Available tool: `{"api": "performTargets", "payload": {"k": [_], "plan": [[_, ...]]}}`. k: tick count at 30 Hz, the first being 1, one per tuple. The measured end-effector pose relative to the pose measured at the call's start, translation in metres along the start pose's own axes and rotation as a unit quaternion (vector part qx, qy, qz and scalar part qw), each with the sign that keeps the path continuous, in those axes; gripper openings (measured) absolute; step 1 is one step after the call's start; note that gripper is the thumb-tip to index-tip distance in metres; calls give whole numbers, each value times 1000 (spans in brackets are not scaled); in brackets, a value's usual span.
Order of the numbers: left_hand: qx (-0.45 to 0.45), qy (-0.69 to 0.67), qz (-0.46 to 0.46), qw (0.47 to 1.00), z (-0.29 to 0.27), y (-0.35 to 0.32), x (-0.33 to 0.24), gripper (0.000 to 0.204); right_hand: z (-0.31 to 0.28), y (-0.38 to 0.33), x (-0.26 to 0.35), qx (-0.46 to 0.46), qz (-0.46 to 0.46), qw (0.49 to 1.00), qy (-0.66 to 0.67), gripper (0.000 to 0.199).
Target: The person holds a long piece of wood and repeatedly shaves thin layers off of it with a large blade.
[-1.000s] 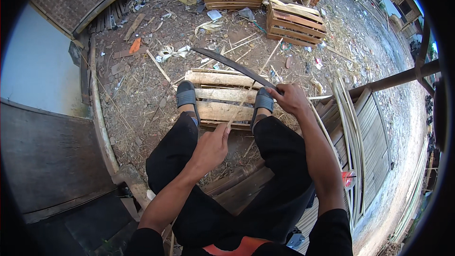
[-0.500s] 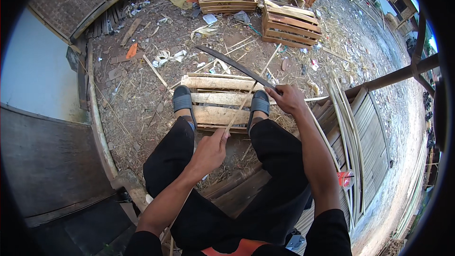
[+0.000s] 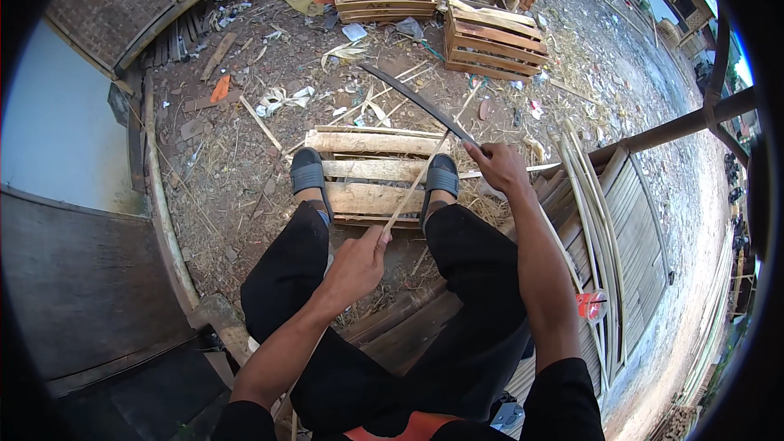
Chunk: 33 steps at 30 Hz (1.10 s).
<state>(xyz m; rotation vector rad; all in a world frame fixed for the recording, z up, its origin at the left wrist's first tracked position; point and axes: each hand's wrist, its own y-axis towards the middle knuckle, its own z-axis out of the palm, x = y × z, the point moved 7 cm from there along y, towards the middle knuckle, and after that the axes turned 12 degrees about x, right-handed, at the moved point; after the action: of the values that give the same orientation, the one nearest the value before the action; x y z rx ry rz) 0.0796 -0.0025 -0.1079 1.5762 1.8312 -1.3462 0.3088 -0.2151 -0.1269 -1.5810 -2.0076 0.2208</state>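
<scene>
My right hand (image 3: 498,167) grips the handle of a long, dark curved blade (image 3: 412,101) that points up and to the left. My left hand (image 3: 355,266) holds the near end of a thin pale bamboo strip (image 3: 418,183). The strip runs diagonally up toward the blade and meets it near my right hand. Both my feet in dark sandals (image 3: 309,171) rest on a low wooden pallet (image 3: 371,168). My legs in black trousers fill the lower middle.
Several wooden crates (image 3: 490,41) stand at the far side on littered ground with bamboo scraps. A bundle of bamboo strips (image 3: 590,220) leans at my right beside a slatted bench (image 3: 637,204). A pale wall and a bamboo pole (image 3: 163,204) lie to the left.
The blade and the strip sit slightly lower and closer to me. My left hand has drawn back toward my knees with the strip.
</scene>
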Motion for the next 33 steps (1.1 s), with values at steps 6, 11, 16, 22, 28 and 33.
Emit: {"api": "performTargets", "payload": {"k": [6, 11, 16, 22, 28, 33], "plan": [[-4, 7, 23, 1000, 1, -2, -2, 26, 2, 8, -17, -18, 6, 1000, -6, 81], [8, 7, 19, 1000, 6, -4, 3, 27, 5, 10, -35, -37, 70, 997, 3, 83], [13, -3, -3, 1000, 4, -5, 5, 28, 1, 12, -25, -29, 27, 999, 24, 79], [-4, -6, 19, 1000, 0, -7, 6, 28, 2, 9, -20, -19, 6, 999, -31, 78], [21, -5, 29, 999, 10, -5, 10, 29, 2, 10, -45, -37, 108, 993, 6, 79], [10, -10, 24, 1000, 5, -6, 6, 28, -1, 12, -38, -31, 52, 998, 17, 81]]}}
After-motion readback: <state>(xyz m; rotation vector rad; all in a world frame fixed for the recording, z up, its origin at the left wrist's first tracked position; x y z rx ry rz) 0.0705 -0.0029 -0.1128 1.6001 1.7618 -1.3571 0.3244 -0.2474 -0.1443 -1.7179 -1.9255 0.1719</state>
